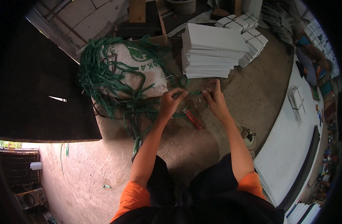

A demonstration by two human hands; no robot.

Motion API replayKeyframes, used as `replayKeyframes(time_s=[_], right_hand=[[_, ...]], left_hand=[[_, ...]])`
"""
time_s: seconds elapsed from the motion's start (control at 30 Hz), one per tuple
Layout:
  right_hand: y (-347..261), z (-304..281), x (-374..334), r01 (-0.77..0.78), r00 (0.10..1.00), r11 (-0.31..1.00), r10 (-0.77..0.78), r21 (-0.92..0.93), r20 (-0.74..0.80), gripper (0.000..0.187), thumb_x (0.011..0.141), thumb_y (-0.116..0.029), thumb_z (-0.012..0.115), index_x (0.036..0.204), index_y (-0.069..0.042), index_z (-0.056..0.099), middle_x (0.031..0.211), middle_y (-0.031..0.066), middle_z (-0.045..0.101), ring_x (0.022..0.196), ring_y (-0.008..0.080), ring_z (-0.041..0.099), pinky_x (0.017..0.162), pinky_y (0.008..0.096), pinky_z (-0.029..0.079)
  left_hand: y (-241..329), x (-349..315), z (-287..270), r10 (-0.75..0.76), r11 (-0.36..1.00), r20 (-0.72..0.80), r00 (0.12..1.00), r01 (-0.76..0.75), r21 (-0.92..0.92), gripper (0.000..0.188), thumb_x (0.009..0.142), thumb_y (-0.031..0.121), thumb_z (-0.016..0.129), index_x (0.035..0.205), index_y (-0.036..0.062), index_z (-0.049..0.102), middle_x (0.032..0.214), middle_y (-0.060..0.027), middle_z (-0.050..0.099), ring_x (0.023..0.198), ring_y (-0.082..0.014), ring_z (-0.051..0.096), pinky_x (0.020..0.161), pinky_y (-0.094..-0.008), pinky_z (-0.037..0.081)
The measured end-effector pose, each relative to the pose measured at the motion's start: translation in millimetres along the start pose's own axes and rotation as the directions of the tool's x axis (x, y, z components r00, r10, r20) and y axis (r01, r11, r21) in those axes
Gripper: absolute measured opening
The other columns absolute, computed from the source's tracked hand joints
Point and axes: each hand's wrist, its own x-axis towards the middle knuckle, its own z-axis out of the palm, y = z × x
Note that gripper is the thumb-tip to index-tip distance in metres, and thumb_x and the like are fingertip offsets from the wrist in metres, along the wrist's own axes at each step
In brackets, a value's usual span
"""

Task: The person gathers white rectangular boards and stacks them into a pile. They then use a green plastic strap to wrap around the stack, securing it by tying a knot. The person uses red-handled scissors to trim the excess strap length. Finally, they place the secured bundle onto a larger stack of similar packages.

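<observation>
A short length of green plastic twine (193,92) runs between my two hands above the floor. My left hand (172,98) pinches one end between thumb and fingers. My right hand (214,99) closes on the other end with thumb and fingertips, one finger pointing up. Below them, pliers with red handles (193,120) lie on the concrete. To the left, a tangled heap of green twine (96,80) drapes over a printed white sack (122,78), with loose strands trailing down toward my left forearm.
Beyond my hands stands a stack of white sheets (212,56), with tied white bundles (249,37) behind it. A shoe (249,138) is beside my right forearm. Large white sheets (279,156) lie at right, where another person (309,65) sits. A dark panel (40,93) fills the left.
</observation>
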Motion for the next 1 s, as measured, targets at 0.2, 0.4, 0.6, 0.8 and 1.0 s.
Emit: replayKeyframes(time_s=[0.2,0.4,0.6,0.8,1.0], right_hand=[[6,-6,-4,0.123,0.990,0.981,-0.111,-0.149,0.088,0.047,0.084,-0.025,0.056,0.114,0.003,0.033,0.081,0.0182,0.059,0.072,0.0272,0.058,0.063,0.0345,0.044],[-4,-2,-3,0.042,0.971,0.941,0.042,-0.337,0.237,0.033,0.083,-0.031,0.053,0.097,-0.001,0.055,0.084,0.0192,0.059,0.078,0.0352,0.057,0.067,0.0406,0.044],[8,13,-8,0.137,0.962,0.959,-0.070,-0.247,0.264,0.018,0.083,-0.019,0.053,0.089,-0.002,0.055,0.068,0.0180,0.054,0.056,0.0296,0.050,0.055,0.0365,0.039],[-2,17,-14,0.092,0.945,0.948,0.013,-0.306,0.327,0.024,0.081,-0.019,0.050,0.096,-0.002,0.060,0.060,0.0203,0.055,0.059,0.0351,0.056,0.061,0.0408,0.045],[6,8,-22,0.078,0.917,0.932,0.072,-0.354,0.393,0.023,0.081,-0.019,0.050,0.092,-0.001,0.061,0.058,0.0209,0.054,0.057,0.0356,0.055,0.059,0.0405,0.045]], left_hand=[[8,-2,2,0.032,0.995,-0.018,0.999,-0.030,0.098,0.019,0.079,0.018,0.063,0.082,-0.0003,0.062,0.074,-0.0021,0.059,0.069,-0.0069,0.051,0.063,-0.0215,0.039],[3,-2,11,0.152,0.979,-0.010,0.988,-0.150,0.137,0.018,0.078,0.018,0.064,0.076,0.0004,0.059,0.065,-0.0003,0.052,0.057,-0.0063,0.045,0.052,-0.0217,0.036],[1,-1,18,0.063,0.992,-0.120,0.991,-0.050,0.112,0.030,0.075,0.018,0.064,0.062,0.0020,0.043,0.052,0.0012,0.035,0.050,-0.0045,0.032,0.045,-0.0227,0.028],[-13,2,12,0.069,0.998,-0.280,0.957,-0.069,0.008,0.027,0.070,0.007,0.057,0.059,0.0035,0.033,0.052,0.0013,0.026,0.052,-0.0055,0.025,0.046,-0.0226,0.025],[-27,-6,24,0.050,0.995,-0.243,0.969,-0.026,0.100,0.026,0.067,0.007,0.056,0.060,0.0022,0.031,0.053,0.0003,0.024,0.053,-0.0053,0.026,0.047,-0.0228,0.025]])
